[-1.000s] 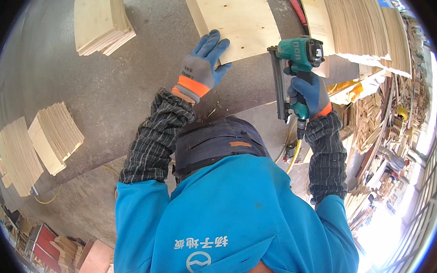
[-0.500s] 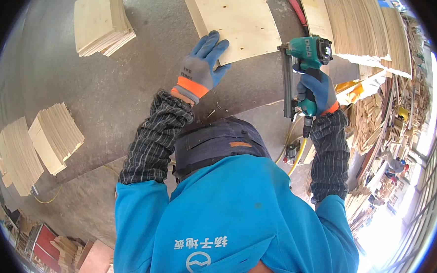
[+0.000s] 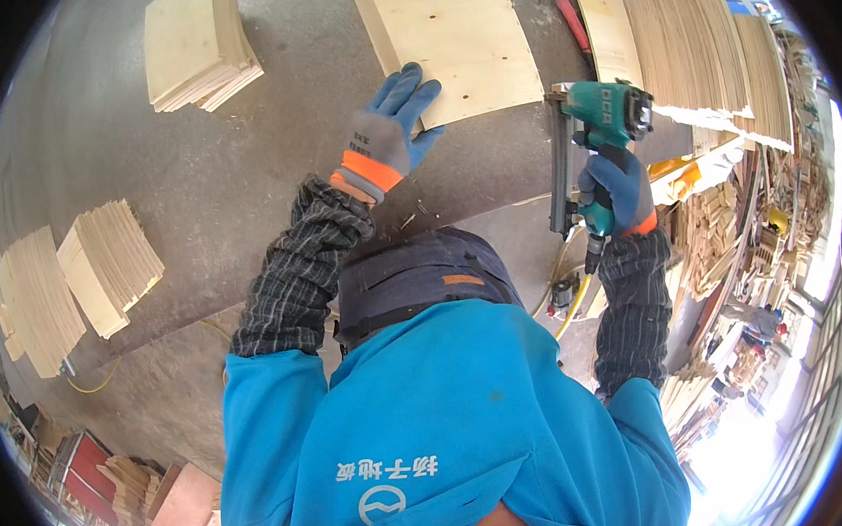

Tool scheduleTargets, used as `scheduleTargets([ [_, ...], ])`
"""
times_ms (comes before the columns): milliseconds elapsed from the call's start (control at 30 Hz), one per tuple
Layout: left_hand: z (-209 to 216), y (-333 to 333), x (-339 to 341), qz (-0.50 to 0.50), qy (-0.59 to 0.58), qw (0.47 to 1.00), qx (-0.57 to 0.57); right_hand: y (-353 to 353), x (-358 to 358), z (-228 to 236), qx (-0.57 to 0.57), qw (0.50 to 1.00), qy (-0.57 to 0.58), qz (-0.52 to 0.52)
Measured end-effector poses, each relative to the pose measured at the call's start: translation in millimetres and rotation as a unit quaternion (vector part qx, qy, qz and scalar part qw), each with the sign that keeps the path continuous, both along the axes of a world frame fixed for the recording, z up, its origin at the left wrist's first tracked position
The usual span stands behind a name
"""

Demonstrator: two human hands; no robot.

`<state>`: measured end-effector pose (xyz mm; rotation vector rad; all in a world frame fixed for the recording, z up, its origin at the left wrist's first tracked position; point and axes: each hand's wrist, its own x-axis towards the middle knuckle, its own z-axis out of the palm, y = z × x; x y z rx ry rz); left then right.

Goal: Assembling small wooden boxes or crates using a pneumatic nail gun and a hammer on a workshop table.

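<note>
My left hand (image 3: pixel 386 136), in a grey and blue glove with an orange cuff, lies flat on the near corner of a pale plywood board (image 3: pixel 457 42). The board rests on a grey worktable (image 3: pixel 245 177). My right hand (image 3: pixel 617 191), in a blue glove, grips the handle of a teal nail gun (image 3: pixel 604 115). The gun is upright just off the board's right corner, its long dark magazine (image 3: pixel 557 161) hanging down. A yellow air hose (image 3: pixel 571 303) runs from the gun's handle.
Stacks of cut plywood pieces sit at the table's top left (image 3: pixel 195 46) and left edge (image 3: pixel 107 265). A tall row of thin boards (image 3: pixel 686 49) stands on the right, with a red-handled tool (image 3: pixel 570 17) beside it. Wood offcuts pile up beyond the right edge (image 3: pixel 724 238).
My right hand has shifted the nail gun slightly to the right, away from the board's corner. My left hand has stayed on the board.
</note>
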<state>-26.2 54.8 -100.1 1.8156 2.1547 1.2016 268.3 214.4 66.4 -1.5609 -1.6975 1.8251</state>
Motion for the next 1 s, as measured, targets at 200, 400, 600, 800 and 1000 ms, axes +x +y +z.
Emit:
scheduleTargets([
  [200,8,2,-1,-0.005,-0.013,1.000,0.018,-15,39,-5,0.074,0.997,0.005,0.005],
  [400,72,0,4,-0.058,-0.026,0.994,-0.093,-51,63,-43,0.096,0.994,-0.062,0.003],
  [600,71,120,-113,0.141,0.078,0.986,0.038,-83,72,-82,0.001,0.997,-0.050,-0.051],
  [800,1,185,-225,0.103,0.108,0.983,-0.106,-90,36,-81,0.019,0.992,-0.124,0.026],
  [1000,17,155,-197,0.087,-0.020,0.969,-0.230,-82,12,-76,0.052,0.982,-0.164,0.073],
])
